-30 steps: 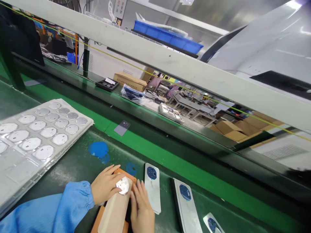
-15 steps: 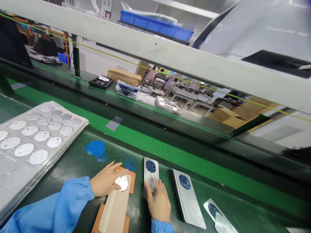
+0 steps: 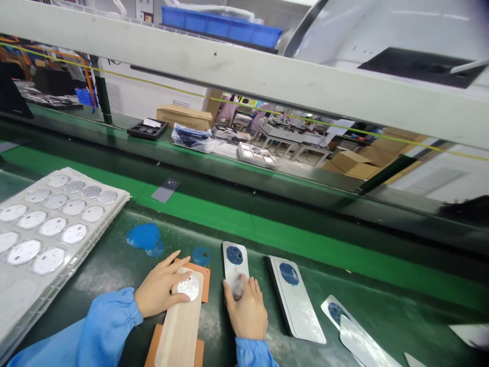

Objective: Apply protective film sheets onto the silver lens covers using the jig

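Head view: both half-spread, left hand (image 3: 157, 289) touches silver disc (image 3: 190, 289), right hand (image 3: 248, 312) pale panel (image 3: 231, 271).

A black tray (image 3: 134, 131) lies beside a carton (image 3: 184, 118).

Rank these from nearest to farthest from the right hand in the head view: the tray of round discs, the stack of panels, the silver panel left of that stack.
1. Silver panel: right under the fingers of the right hand.
2. Stack of panels: beside the hand, to its right.
3. Tray of round discs: well off to the left.
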### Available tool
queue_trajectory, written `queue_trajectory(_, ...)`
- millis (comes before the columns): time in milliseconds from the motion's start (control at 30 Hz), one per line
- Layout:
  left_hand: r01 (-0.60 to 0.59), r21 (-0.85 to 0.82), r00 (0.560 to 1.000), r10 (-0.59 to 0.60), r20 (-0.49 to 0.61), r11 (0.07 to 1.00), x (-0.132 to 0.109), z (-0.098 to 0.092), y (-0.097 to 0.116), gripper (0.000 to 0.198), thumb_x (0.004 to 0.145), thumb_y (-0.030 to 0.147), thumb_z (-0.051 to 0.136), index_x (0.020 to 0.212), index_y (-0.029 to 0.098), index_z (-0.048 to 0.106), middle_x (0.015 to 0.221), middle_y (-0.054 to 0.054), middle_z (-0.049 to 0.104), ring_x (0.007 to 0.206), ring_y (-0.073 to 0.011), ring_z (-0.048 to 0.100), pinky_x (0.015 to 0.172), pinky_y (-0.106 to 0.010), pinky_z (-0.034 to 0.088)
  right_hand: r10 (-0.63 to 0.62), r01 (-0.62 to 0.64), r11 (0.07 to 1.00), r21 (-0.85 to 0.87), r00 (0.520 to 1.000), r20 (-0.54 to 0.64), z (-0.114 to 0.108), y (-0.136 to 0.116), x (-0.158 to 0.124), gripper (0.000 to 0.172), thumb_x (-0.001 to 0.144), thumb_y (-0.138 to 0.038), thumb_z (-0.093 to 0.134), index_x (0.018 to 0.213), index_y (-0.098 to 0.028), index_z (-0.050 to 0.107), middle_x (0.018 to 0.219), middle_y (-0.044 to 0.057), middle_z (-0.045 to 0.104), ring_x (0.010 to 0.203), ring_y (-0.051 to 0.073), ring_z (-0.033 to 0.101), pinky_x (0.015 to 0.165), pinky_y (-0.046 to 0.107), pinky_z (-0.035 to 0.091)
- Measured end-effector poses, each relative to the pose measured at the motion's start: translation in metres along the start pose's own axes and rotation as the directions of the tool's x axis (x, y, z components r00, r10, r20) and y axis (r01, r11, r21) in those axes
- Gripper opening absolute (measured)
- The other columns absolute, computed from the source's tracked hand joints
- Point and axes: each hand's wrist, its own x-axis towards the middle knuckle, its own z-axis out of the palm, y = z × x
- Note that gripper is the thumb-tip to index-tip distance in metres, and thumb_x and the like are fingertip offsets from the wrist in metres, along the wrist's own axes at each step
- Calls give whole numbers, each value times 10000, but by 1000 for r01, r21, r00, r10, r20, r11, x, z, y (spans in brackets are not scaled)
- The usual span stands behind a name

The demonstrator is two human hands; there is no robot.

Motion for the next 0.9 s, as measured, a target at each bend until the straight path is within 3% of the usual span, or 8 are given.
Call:
queue_trajectory(367,-11,125,1000,8,27,992,2,-6,2,439,796,292,715,1230,316,649,1545,-65,324,1433,-402,210,1119,-620,278,18,-19,1000,-9,991,-135,-18,-5,-1,742,919,-645,258,1222,-75,624,1292,235,578,1114,345,614,829,438,546)
queue_trajectory(433,-38,96,999,40,-27,995,2,-7,12,476,795,285,716,1260,318,619,1547,-56,325,1445,-385,179,1143,-650,174,-82,80,997,-16,971,-227,-28,-17,-7,681,931,-602,317,1243,-71,606,1331,223,550,1122,342,606,845,437,545)
queue_trajectory(500,-35,-106,992,22,-122,994,5,-6,27,562,810,306,703,1346,296,533,1518,-75,385,1434,-343,250,1164,-612,165,-230,236,971,-26,912,-338,-36,-33,-19,577,921,-508,463,1303,-85,553,1361,206,526,1118,337,601,857,433,538)
queue_trajectory(533,-27,-293,989,-19,-150,956,7,-5,36,611,824,324,688,1393,273,473,1475,-98,451,1394,-324,346,1154,-575,241,-298,312,950,-27,874,-383,-40,-42,-25,565,906,-450,529,1349,-100,508,1369,199,519,1109,337,602,855,436,535)
queue_trajectory(600,-29,-684,980,-113,-162,729,13,-3,51,644,841,373,663,1415,202,427,1309,-136,611,1214,-295,562,1044,-479,433,-367,404,915,-2,829,-421,-45,-60,-39,638,880,-389,598,1438,-150,401,1374,181,516,1100,345,604,835,444,534)
queue_trajectory(700,-72,-913,963,-211,-168,401,18,-1,64,519,793,402,714,1214,131,581,1042,-114,720,937,-254,674,850,-362,522,-327,391,916,94,861,-391,-50,-78,-55,646,893,-418,577,1460,-187,370,1311,152,572,1052,326,641,743,390,558)
queue_trajectory(800,-58,-920,947,-271,-174,389,15,-3,69,378,748,385,760,991,119,645,936,-87,720,868,-226,658,782,-308,502,-214,295,926,236,924,-318,-49,-85,-63,508,944,-434,482,1352,-131,504,1118,144,672,865,260,705,605,305,548)
queue_trajectory(900,-55,-912,952,-253,-170,407,7,-10,73,337,766,368,741,973,122,634,938,-85,713,897,-231,650,808,-318,500,-111,210,881,424,963,-247,-47,-86,-68,476,938,-478,472,1176,-96,626,929,134,709,701,228,698,604,290,539)
